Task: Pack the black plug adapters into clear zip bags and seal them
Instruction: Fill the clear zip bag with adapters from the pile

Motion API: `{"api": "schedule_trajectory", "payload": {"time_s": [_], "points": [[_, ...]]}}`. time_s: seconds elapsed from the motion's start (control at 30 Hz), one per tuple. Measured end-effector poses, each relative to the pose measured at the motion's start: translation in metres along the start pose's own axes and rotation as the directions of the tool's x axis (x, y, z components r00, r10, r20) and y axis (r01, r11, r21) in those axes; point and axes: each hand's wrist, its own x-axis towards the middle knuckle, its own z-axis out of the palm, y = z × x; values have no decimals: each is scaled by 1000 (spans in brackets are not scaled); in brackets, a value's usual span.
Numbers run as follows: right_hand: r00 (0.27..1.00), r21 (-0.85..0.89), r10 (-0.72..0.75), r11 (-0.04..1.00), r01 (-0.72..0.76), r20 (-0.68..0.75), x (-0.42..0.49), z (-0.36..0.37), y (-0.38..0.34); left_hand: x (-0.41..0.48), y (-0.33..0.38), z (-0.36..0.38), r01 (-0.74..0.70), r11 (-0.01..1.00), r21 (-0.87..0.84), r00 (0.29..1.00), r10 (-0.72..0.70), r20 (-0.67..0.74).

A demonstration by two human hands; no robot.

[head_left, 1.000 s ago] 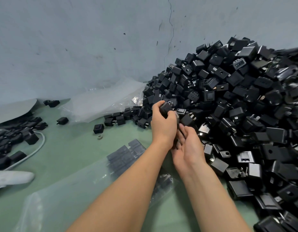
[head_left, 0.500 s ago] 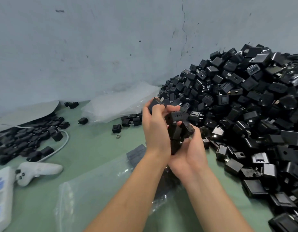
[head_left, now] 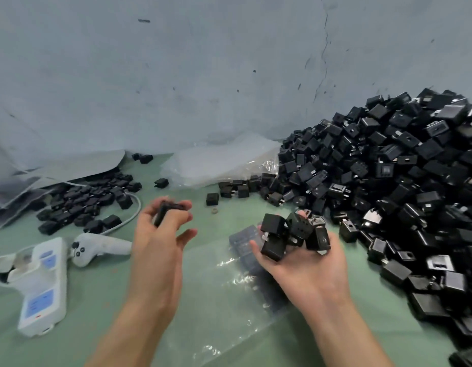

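Note:
A big heap of black plug adapters (head_left: pixel 388 176) fills the right side against the wall. My right hand (head_left: pixel 309 263), palm up, cups several black adapters (head_left: pixel 290 231) above the table. My left hand (head_left: pixel 160 234) hovers to the left and pinches one blurred black adapter (head_left: pixel 167 210) in its fingertips. Under both hands lies a clear zip bag (head_left: pixel 224 295) with a few adapters showing inside near its far end. A stack of clear bags (head_left: pixel 224 160) rests by the wall beside the heap.
A smaller group of adapters (head_left: pixel 89 200) lies at the left beside a grey bag (head_left: pixel 70 168). A white power strip (head_left: pixel 41 284), a white controller (head_left: pixel 97 247) and a cable (head_left: pixel 129 215) sit at the near left. Loose adapters (head_left: pixel 212 198) dot the green tabletop.
My hands came away from the heap and parted. The left hand moved left with one adapter; the right hand now cups a handful. The camera swung left, bringing the power strip into view.

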Motion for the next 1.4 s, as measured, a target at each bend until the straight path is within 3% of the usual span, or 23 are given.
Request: {"api": "schedule_trajectory", "payload": {"time_s": [0.2, 0.27, 0.37, 0.6, 0.97, 1.2, 1.3, 1.4], "points": [[1000, -57, -5, 998, 7, 27, 1, 3, 9, 10, 3, -110, 79, 991, 109, 957, -45, -286], [1000, -56, 10, 998, -10, 6, 0, 2, 13, 11, 0, -130, 109, 977, 184, 947, -46, -319], [1000, -35, 21, 999, -22, -12, -1, 2, 17, 9, -8, -149, 132, 947, 293, 945, -31, -326], [997, -49, -24, 999, 20, -73, 1, -3, 13, 9, -13, -160, 207, 930, 305, 936, -97, -340], [927, 48, -218, 969, 244, -305, 6, 3, -51, 23, -25, -155, 243, 932, 269, 924, -138, -356], [949, -58, -207, 978, 198, -239, 7, 10, -54, 31, -26, -157, 263, 920, 292, 922, -151, -356], [953, -100, -202, 978, 183, -228, 6, 13, -51, 33, -26, -166, 299, 882, 364, 922, -170, -347], [954, -113, -191, 979, 169, -232, 4, 15, -47, 29, -29, -178, 281, 768, 575, 949, -133, -287]]}}
